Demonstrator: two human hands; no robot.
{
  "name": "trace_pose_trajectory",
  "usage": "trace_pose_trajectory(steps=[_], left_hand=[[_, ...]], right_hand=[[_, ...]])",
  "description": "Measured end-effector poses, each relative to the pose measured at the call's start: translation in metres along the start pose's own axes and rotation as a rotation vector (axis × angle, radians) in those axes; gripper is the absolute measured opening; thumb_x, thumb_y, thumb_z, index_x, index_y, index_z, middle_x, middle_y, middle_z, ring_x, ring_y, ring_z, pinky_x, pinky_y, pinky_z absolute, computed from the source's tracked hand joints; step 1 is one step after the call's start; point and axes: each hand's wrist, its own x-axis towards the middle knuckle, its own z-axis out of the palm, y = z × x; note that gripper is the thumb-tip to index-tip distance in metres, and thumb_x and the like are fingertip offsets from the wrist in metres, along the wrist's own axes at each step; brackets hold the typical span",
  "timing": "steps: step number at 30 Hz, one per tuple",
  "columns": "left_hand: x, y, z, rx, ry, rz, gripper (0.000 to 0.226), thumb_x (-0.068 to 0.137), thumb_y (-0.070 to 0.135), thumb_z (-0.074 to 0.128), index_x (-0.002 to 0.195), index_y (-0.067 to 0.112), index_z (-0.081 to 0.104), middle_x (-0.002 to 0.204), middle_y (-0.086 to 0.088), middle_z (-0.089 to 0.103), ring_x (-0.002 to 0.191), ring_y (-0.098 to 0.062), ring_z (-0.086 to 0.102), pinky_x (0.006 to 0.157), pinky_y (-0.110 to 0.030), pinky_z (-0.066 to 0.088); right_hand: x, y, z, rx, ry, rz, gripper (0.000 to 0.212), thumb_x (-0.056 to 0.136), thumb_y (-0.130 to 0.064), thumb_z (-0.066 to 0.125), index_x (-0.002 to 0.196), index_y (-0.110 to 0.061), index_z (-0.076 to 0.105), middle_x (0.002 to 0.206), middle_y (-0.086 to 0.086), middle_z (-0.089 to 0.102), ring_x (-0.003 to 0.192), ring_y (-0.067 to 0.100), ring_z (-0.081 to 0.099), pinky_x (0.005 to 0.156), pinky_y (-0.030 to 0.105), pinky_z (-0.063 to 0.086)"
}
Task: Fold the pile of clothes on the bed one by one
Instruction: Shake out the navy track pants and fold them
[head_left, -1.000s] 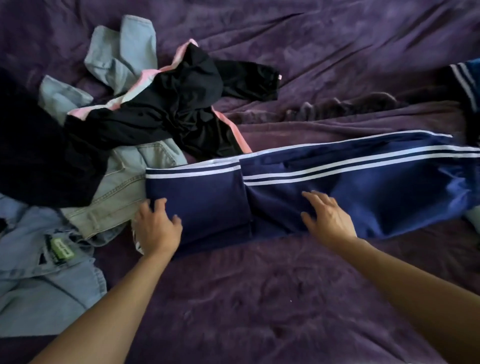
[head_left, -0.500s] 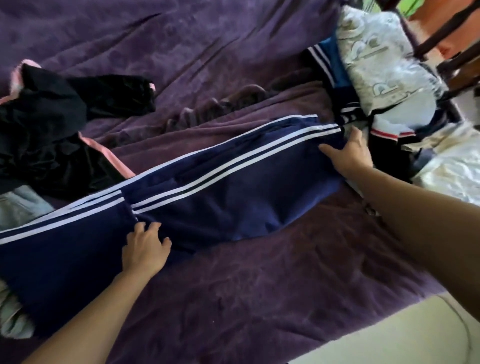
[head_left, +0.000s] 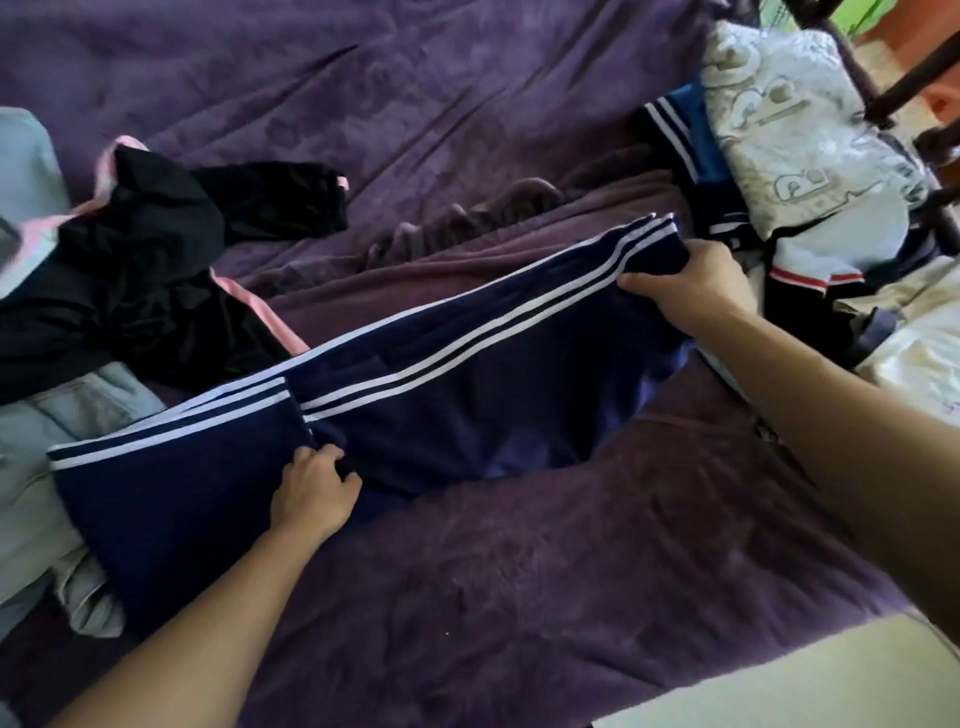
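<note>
my right fingers (head_left: 644, 283) grip the navy track pants (head_left: 467, 405) end to fold it over, left fingers (head_left: 330, 457) pinch the crease steady.

Shows a bed (head_left: 519, 597) covered with a rumpled purple blanket (head_left: 467, 104). Holds navy track pants (head_left: 467, 395) with white side stripes across the middle, a black garment (head_left: 156, 291) with pink trim at left, pale denim pieces (head_left: 67, 415) beside it, and a heap of mixed clothes (head_left: 779, 130) at right.

Both bare forearms reach forward. The left hand (head_left: 311, 493) lies knuckles-up, fingers curled into the navy track pants (head_left: 467, 395); the right hand (head_left: 691, 286), farther out, grips their end.
</note>
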Motion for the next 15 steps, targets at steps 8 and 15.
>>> trace_pose_trajectory(steps=[8,15], left_hand=[[-0.023,-0.043,-0.014,-0.13,0.007,-0.002,0.043,0.095,0.029,0.052,0.135,0.015,0.048,0.135,-0.01,0.042,0.116,-0.026,0.049,0.091,-0.04,0.049],[-0.031,-0.097,0.001,0.015,0.016,0.084,0.05,0.094,0.036,0.052,0.14,0.02,0.042,0.142,-0.005,0.036,0.125,-0.025,0.04,0.099,-0.04,0.043]], right_hand=[[-0.122,-0.133,0.099,-0.489,-0.055,-0.569,0.044,0.084,-0.034,0.064,0.118,-0.011,0.048,0.109,0.014,0.067,0.099,0.037,0.063,0.066,0.035,0.033],[-0.169,-0.124,0.212,-0.492,-0.693,-0.489,0.073,0.083,-0.045,0.069,0.137,-0.006,0.038,0.139,0.017,0.046,0.126,0.034,0.047,0.099,0.038,0.04]])
